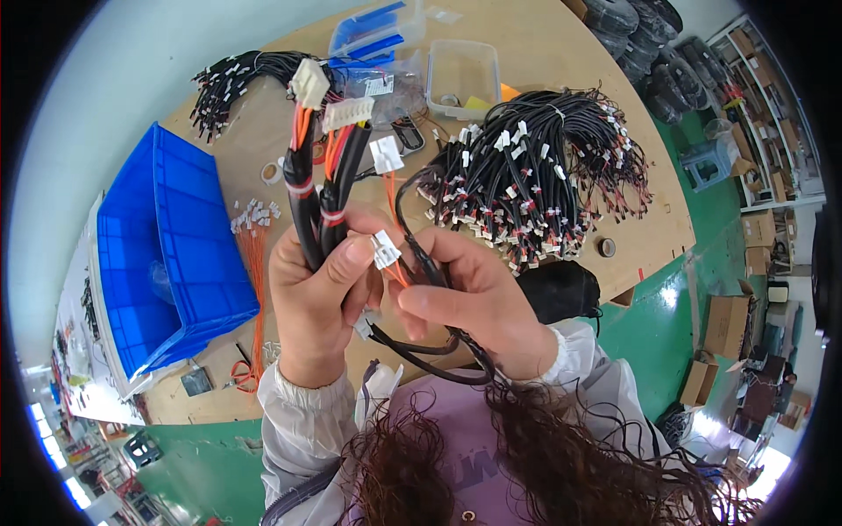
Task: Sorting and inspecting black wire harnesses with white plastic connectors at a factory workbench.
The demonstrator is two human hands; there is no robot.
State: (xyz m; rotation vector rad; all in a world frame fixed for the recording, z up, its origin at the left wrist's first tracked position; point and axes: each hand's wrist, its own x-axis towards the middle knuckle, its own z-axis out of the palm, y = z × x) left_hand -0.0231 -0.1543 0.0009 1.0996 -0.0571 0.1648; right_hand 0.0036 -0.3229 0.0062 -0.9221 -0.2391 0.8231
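My left hand point(320, 276) is closed round a wiring harness point(303, 197), whose black-sleeved branches stand up and end in white multi-pin connectors point(348, 114). Its thumb presses beside a small white connector point(385, 250) with orange wires. My right hand point(469, 294) is closed on the black cable and orange wires just below that connector. Another white connector point(386, 154) on orange wires sticks up between the hands. Black cable loops hang beneath them toward my chest. Some fingertips are hidden behind the cables.
A large bundle of black harnesses point(544, 167) lies right; a smaller bundle point(250, 74) lies far left. A blue bin point(206, 237) stands left, beside orange wires point(257, 289) with white connectors. Clear plastic boxes point(463, 77) and tape rolls point(606, 247) sit on the table.
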